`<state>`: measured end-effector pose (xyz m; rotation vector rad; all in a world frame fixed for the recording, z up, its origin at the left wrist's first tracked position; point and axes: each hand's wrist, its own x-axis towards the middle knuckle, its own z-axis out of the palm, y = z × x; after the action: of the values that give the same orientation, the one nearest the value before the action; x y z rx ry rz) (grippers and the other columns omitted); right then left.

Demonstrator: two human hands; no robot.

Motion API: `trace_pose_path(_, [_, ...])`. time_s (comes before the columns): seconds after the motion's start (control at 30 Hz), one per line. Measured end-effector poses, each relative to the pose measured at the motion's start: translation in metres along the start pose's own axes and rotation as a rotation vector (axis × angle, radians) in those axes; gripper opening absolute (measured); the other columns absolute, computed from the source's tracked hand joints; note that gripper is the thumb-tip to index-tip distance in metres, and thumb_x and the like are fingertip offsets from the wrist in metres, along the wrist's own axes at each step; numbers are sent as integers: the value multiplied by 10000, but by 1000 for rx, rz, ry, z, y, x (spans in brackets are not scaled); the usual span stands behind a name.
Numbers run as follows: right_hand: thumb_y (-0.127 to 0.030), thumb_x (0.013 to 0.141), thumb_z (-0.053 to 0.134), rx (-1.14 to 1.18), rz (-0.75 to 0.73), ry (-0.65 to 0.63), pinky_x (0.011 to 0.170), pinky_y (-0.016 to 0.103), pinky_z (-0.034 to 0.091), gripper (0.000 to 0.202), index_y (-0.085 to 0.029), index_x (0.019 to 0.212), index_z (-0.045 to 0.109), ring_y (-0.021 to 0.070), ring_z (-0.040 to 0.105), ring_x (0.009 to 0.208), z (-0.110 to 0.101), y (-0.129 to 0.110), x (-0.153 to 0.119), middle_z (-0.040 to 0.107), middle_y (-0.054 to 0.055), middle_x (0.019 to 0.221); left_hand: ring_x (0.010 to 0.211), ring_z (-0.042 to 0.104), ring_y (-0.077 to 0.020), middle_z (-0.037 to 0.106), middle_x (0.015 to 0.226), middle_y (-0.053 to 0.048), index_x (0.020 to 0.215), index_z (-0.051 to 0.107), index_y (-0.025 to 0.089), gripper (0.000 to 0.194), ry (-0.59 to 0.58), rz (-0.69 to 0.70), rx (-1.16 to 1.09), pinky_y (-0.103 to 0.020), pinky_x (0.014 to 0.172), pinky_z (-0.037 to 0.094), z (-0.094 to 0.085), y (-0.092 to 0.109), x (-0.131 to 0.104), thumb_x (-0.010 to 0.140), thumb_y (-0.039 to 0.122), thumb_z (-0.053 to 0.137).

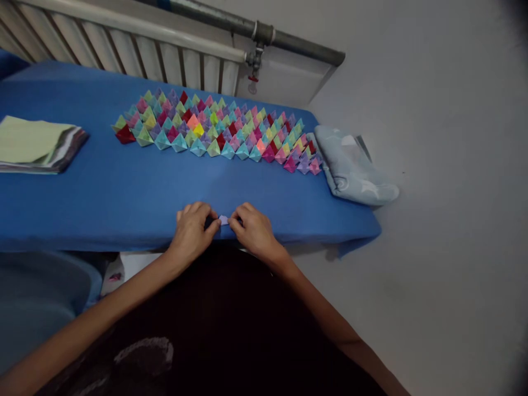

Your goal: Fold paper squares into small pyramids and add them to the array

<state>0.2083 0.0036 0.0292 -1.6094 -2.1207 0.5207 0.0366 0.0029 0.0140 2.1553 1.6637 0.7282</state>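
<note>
A small light purple piece of folded paper is between my two hands, near the front edge of the blue-covered table. My left hand pinches its left side with thumb and index finger. On its right side, my right hand pinches it the same way. Farther back, rows of several folded paper pieces in pink, purple, green, teal, yellow and red stand close together. Fingertips hide part of the purple paper.
A stack of paper sheets lies at the left, pale yellow on top. At the right end rests a folded light blue cloth. Behind the table are a radiator and a pipe. A blue chair is at lower left.
</note>
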Motion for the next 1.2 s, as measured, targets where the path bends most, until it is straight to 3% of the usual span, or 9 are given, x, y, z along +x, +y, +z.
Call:
trace_pose_path(0.47, [-321, 891, 641, 49, 56, -52, 656, 243, 311, 152, -193, 811, 624, 103, 484, 727, -5, 1, 8, 547, -20, 856, 911, 566, -234, 662, 954, -56, 923, 719, 230, 198, 41, 128, 35, -405, 829, 382, 6, -4, -4, 928, 262, 524])
trace_pose_path(0.7, [-378, 871, 667, 43, 56, -109, 628, 242, 285, 190, -201, 815, 626, 102, 467, 714, -6, 2, 13, 527, -26, 841, 947, 608, -236, 702, 1052, -90, 1073, 701, 201, 246, 100, 379, 27, -396, 828, 432, 2, -19, -17, 975, 289, 494])
trace_pose_path(0.87, [-371, 877, 658, 34, 52, -124, 623, 244, 279, 187, -197, 815, 628, 99, 460, 706, -7, 3, 14, 525, -25, 852, 946, 621, -232, 719, 1064, -113, 1152, 674, 176, 263, 162, 547, 103, -401, 843, 448, 4, -27, -24, 973, 205, 483])
trace_pose_path(1.07, [-355, 867, 673, 61, 24, -126, 641, 239, 297, 173, -191, 826, 635, 96, 449, 702, -7, 7, 13, 523, -28, 844, 1007, 630, -231, 726, 1109, -99, 1250, 628, 212, 329, 210, 661, 162, -401, 894, 453, 6, -39, -28, 949, 165, 504])
trace_pose_path(1.2, [-266, 847, 677, 87, 20, -166, 657, 237, 321, 82, -193, 840, 641, 101, 467, 715, -10, 8, 16, 524, -27, 847, 1054, 633, -227, 713, 1185, -88, 1273, 611, 235, 357, 210, 655, 149, -407, 922, 451, 6, -45, -31, 945, 147, 501])
